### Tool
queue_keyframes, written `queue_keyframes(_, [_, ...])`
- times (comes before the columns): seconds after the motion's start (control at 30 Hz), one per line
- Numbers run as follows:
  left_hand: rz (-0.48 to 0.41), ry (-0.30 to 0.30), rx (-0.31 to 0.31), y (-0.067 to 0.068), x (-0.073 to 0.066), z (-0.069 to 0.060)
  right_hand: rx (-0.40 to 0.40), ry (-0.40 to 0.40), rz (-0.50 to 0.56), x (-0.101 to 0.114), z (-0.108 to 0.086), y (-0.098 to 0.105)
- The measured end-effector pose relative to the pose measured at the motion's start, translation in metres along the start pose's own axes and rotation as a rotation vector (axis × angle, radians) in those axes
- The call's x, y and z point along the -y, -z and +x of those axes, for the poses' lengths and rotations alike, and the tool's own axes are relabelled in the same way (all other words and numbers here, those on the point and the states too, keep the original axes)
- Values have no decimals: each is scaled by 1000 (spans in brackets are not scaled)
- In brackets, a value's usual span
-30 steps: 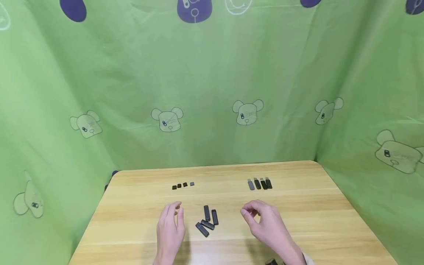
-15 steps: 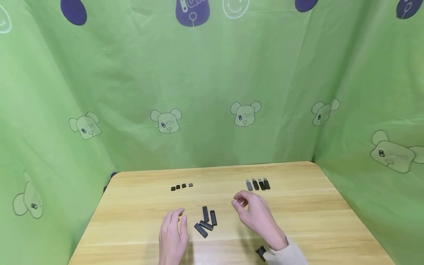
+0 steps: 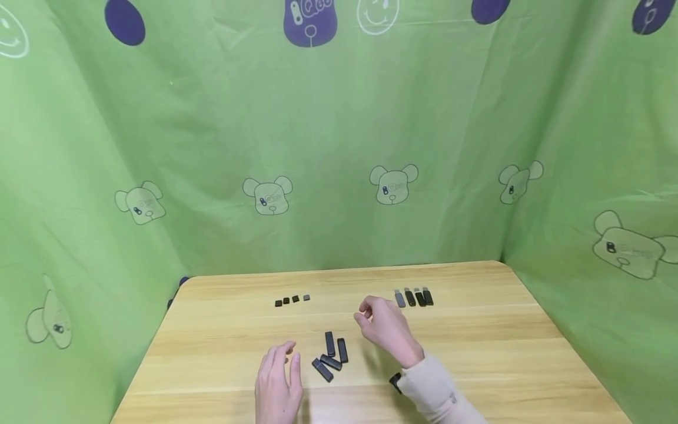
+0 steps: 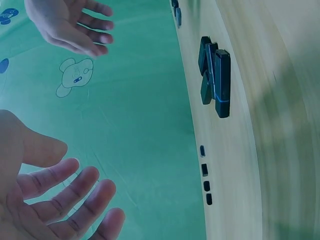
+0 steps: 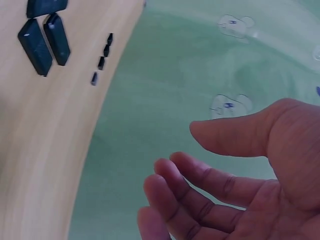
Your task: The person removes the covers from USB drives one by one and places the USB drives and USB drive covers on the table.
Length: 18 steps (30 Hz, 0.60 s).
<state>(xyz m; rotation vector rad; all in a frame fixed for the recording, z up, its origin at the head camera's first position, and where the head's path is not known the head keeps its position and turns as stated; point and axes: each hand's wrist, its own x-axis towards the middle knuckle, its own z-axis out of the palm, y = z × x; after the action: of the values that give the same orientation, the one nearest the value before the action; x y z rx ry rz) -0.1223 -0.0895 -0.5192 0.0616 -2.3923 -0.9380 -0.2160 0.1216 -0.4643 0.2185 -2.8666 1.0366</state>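
Green cloth [image 3: 318, 129] is hung behind the bench [image 3: 212, 359], where four dark sticks [image 3: 331, 362] are clustered between left hand [image 3: 278, 383] and right hand [image 3: 389, 330]. Both sets of fingers [image 5: 220, 184] are relaxed and released, with USB drives [image 3: 410, 298] lined up beyond the right.

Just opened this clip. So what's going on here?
A person has both hands raised over a wooden table, holding nothing. The left hand and right hand are on either side of four dark sticks, which look like capped USB drives lying in a loose cluster. Farther back on the left is a row of four small caps; on the right are four uncapped drives side by side.
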Motion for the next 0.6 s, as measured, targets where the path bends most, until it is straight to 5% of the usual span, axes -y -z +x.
queue_keyframes(0.6, [-9, 2, 12, 0, -4, -2, 195, -147, -123, -18, 21, -52])
